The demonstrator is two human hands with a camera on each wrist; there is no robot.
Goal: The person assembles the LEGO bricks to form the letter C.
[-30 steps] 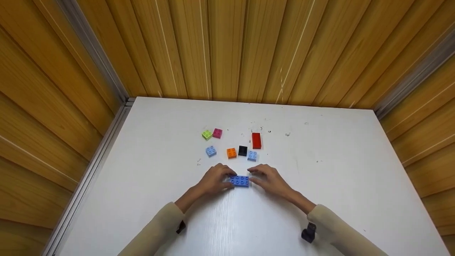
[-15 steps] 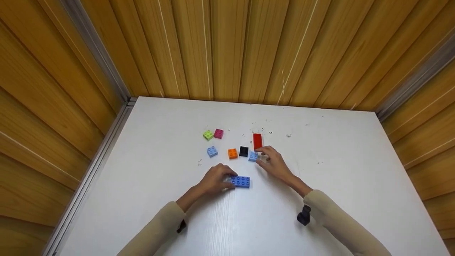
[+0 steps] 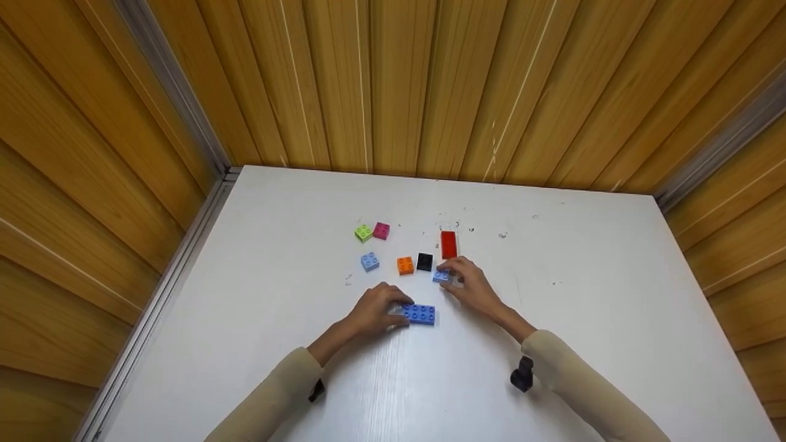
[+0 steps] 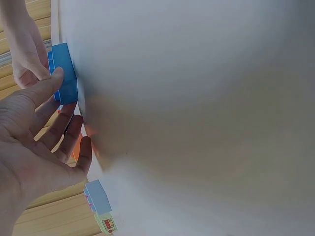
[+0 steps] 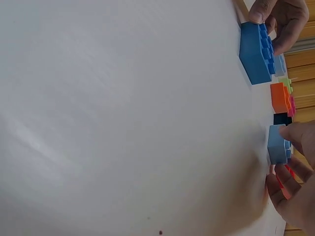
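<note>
My left hand (image 3: 377, 310) pinches the left end of a blue eight-stud building brick (image 3: 420, 314) between thumb and fingers, studs up on the table. Its long side shows in the right wrist view, where the blue brick (image 5: 256, 53) stands in front of the left fingertips. Farther back and to the right, my right hand (image 3: 470, 285) holds a small light blue brick (image 3: 440, 276) by its right side. Thumb and fingers lie on opposite faces of this light blue brick (image 5: 277, 144) in the right wrist view. A black brick (image 3: 424, 262) sits just behind it.
A red brick (image 3: 449, 244) lies beyond the right hand. Left of the black brick are an orange brick (image 3: 405, 265) and another light blue brick (image 3: 369, 261). Lime (image 3: 363, 232) and magenta bricks (image 3: 381, 231) stand farther back. Wood-patterned panels (image 3: 399, 92) rise behind the white table (image 3: 276, 245).
My right hand has left the blue brick's right end, moved back, and taken hold of the small light blue brick, which is now turned slightly. The left hand keeps its grip in place.
</note>
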